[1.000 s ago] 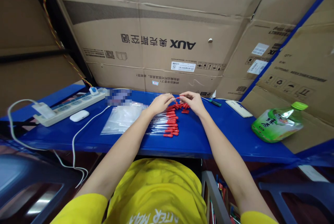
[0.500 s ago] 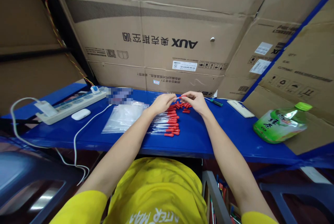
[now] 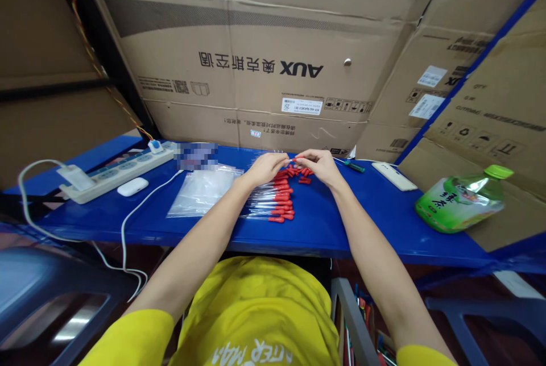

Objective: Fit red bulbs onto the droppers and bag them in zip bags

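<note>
A clear tube (image 3: 288,160) is pinched in the left hand (image 3: 264,168) and a red cap (image 3: 294,158) in the right hand (image 3: 321,166), both grips closed, just above the bench (image 3: 375,224). Probably best if tube and cap are kept lined up straight and pressed together gently, so nothing gets bent.

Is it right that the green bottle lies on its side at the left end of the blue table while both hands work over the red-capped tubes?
No: the head view shows the green bottle on its side at the right end of the blue table, not the left. The left hand and right hand do work over the red-capped tubes.
</note>
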`<state>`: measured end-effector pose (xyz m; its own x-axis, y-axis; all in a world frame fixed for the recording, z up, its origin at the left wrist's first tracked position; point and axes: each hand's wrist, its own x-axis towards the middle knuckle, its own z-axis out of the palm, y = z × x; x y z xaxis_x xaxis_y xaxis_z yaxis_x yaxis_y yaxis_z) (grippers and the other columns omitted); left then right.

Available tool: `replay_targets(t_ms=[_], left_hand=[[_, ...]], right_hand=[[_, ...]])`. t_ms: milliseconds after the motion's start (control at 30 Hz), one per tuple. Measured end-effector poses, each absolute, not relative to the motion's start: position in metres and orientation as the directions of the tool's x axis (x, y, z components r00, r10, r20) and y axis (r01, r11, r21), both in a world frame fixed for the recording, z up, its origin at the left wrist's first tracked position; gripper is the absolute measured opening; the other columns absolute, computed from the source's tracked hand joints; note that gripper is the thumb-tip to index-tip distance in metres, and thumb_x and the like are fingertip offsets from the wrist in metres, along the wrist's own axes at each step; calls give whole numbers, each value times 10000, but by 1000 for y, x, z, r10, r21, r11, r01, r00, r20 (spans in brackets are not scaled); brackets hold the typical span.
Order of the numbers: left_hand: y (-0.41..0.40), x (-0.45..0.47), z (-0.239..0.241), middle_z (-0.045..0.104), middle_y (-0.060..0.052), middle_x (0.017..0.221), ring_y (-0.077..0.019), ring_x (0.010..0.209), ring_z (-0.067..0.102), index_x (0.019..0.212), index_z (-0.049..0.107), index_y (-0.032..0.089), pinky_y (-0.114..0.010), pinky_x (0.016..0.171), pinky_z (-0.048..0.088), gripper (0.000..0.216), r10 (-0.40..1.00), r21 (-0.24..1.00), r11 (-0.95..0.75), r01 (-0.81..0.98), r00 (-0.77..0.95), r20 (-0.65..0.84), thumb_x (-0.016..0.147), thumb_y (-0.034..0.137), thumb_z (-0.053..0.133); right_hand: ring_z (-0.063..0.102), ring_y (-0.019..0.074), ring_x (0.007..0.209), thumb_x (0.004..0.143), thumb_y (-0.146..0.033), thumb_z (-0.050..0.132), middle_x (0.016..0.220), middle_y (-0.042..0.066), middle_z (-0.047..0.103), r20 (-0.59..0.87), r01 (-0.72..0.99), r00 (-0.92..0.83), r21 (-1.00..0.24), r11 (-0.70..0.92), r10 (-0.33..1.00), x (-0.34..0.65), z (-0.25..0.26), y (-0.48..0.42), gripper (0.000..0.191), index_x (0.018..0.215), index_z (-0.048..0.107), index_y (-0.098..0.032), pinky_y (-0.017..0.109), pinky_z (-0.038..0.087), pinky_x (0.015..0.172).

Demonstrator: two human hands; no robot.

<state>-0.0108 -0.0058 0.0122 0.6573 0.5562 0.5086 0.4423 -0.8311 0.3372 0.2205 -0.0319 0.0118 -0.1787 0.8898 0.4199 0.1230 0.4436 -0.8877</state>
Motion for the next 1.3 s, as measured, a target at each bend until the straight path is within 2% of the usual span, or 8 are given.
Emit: replay_targets(t_ms=[533, 867, 1100, 1300], left_hand=[[-2, -9, 10, 711, -64, 862, -203, 782, 606, 905, 644, 192, -298, 744, 390, 407, 533, 323, -846, 424, 680, 503, 1113, 414, 373], [-4, -4, 6, 738, -72, 894, -203, 791, 632, 916, 656, 187, -298, 753, 413, 419, 588, 373, -809, 455, 627, 511, 1117, 409, 363], [-3, -10, 7, 785, -70, 1074, -214, 934, 686, 1058, 722, 208, -294, 820, 453, 371, 613, 379, -790, 482, 595, 520, 1089, 478, 470], [-2, -13, 5, 782, -52, 1002, -207, 859, 682, 1096, 727, 231, -282, 755, 434, 386, 662, 390, -747, 538, 554, 504, 1091, 514, 465]], right_hand=[[822, 294, 781, 624, -567, 961, 794, 81, 828, 368, 93, -184, -916, 389, 911, 223, 10, -30, 466, 882, 846, -196, 429, 694, 794], [804, 270, 757, 703, -596, 908, 817, 75, 825, 406, 140, -164, -892, 429, 899, 220, 14, -32, 479, 946, 814, -194, 420, 683, 797], [769, 249, 710, 741, -620, 867, 791, 62, 808, 407, 192, -153, -882, 431, 901, 215, 9, -31, 478, 986, 789, -217, 410, 668, 760], [753, 236, 695, 722, -619, 879, 790, 67, 805, 398, 197, -142, -886, 420, 906, 215, 9, -30, 475, 936, 773, -209, 387, 650, 729]])
